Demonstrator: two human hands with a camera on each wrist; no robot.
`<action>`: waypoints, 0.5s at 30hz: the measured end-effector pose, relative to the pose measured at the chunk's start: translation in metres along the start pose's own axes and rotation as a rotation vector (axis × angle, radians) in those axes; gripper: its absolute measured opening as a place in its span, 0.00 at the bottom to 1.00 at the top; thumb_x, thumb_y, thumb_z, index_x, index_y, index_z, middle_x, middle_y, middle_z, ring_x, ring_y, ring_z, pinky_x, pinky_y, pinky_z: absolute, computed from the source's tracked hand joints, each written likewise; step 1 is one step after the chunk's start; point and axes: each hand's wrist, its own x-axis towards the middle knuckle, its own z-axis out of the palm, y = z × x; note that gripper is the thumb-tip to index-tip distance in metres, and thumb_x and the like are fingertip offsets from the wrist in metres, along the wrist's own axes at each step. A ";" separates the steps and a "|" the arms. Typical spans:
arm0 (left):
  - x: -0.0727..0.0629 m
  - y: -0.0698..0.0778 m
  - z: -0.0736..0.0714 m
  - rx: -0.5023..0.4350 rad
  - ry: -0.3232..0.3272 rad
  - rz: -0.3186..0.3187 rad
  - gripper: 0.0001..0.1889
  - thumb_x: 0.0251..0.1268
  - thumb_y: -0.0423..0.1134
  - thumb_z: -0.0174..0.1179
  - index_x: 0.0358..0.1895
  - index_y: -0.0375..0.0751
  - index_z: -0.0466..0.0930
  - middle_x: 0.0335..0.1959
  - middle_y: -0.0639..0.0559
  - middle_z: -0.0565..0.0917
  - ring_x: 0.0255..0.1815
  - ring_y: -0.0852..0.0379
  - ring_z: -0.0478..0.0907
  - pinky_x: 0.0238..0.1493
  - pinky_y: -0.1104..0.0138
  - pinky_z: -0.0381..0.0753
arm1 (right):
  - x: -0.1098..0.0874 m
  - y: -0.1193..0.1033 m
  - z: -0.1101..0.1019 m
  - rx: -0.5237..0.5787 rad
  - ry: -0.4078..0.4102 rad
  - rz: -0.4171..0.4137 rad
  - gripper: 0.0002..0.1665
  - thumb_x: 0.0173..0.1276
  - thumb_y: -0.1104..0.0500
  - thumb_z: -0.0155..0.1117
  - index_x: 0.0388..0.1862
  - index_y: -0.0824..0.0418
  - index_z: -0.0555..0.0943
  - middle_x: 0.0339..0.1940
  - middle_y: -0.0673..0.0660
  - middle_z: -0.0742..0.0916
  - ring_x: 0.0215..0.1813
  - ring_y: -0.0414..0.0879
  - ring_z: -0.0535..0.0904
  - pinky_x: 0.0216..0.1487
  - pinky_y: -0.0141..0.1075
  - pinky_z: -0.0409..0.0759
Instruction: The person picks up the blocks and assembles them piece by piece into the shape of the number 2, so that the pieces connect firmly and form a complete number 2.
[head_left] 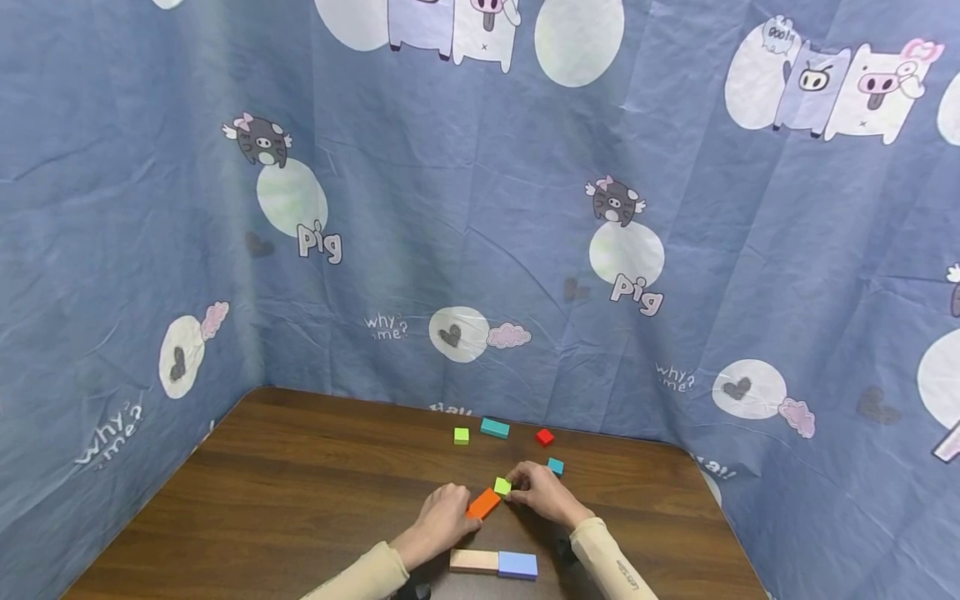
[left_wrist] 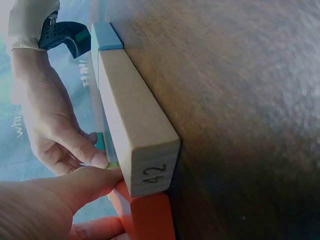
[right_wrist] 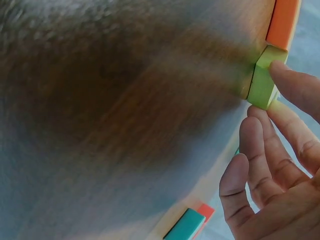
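Note:
An orange-red rectangular block (head_left: 484, 505) lies slantwise on the table, and my left hand (head_left: 441, 513) grips its near left end between thumb and fingers. At its far right end sits a lime-green cube (head_left: 502, 487), which meets the orange block end to end in the right wrist view. My right hand (head_left: 546, 492) pinches this cube (right_wrist: 267, 80) with the thumb on one face and a fingertip at its edge; the other fingers curve loosely beside it. In the left wrist view, a plain wooden block (left_wrist: 135, 110) marked 42 partly hides the orange block (left_wrist: 152, 215).
In front of the hands, the wooden block (head_left: 473, 562) and a blue block (head_left: 517, 565) lie end to end. Farther back are another lime-green cube (head_left: 461, 436), a teal block (head_left: 495, 427) and a red cube (head_left: 544, 437). A blue-teal block (head_left: 555, 467) sits just beyond the right hand.

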 end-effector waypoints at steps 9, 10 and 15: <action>0.000 0.001 0.001 0.009 0.002 0.002 0.16 0.42 0.43 0.73 0.14 0.46 0.72 0.12 0.62 0.65 0.16 0.65 0.56 0.17 0.71 0.57 | -0.001 0.000 0.000 0.002 -0.009 0.005 0.12 0.59 0.58 0.71 0.41 0.61 0.82 0.36 0.53 0.83 0.31 0.34 0.74 0.31 0.28 0.74; 0.000 0.001 0.000 0.006 0.002 0.001 0.16 0.42 0.43 0.73 0.14 0.45 0.73 0.12 0.62 0.65 0.16 0.65 0.56 0.17 0.71 0.57 | -0.001 0.000 0.000 0.002 -0.008 0.005 0.12 0.59 0.59 0.71 0.41 0.61 0.82 0.36 0.53 0.83 0.31 0.34 0.74 0.31 0.28 0.74; 0.001 0.001 -0.001 0.001 0.011 0.000 0.16 0.42 0.42 0.73 0.14 0.44 0.74 0.12 0.61 0.66 0.16 0.65 0.57 0.18 0.71 0.57 | -0.001 -0.001 0.000 0.008 -0.006 0.006 0.12 0.59 0.59 0.71 0.41 0.61 0.82 0.37 0.53 0.83 0.31 0.34 0.74 0.30 0.28 0.74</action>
